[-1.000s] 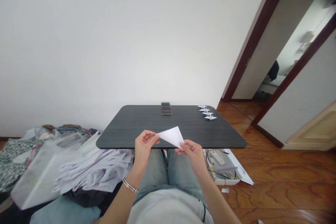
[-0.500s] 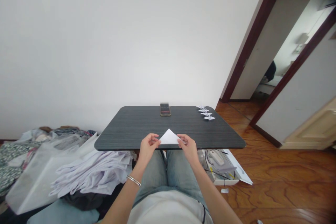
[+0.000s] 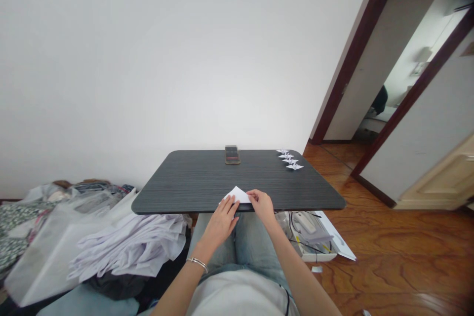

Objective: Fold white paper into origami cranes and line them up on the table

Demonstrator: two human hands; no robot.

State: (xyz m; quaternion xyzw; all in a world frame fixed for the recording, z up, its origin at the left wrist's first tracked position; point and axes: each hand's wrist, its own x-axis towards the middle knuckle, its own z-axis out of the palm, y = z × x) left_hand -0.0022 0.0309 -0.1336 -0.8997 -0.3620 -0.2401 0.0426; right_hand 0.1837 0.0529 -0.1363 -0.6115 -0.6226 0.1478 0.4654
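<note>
A white sheet of paper folded into a triangle point(image 3: 237, 193) lies at the near edge of the dark table point(image 3: 192, 177), its point facing away from me. My left hand point(image 3: 223, 215) rests with fingers stretched out flat over the paper's left part and near edge. With thumb and fingers pinched together, my right hand point(image 3: 261, 203) grips the paper's right corner. The left corner is hidden under my left fingers.
Several white folded paper cranes point(image 3: 292, 161) stand in a row at the table's far right. A phone point(image 3: 232, 155) leans upright at the back. Clothes point(image 3: 137, 242) are heaped on the left; a box of cables point(image 3: 314, 237) sits below right.
My left hand has let go of the left corner and moved right, laying its fingers flat on the paper. My right hand stays at the right corner.
</note>
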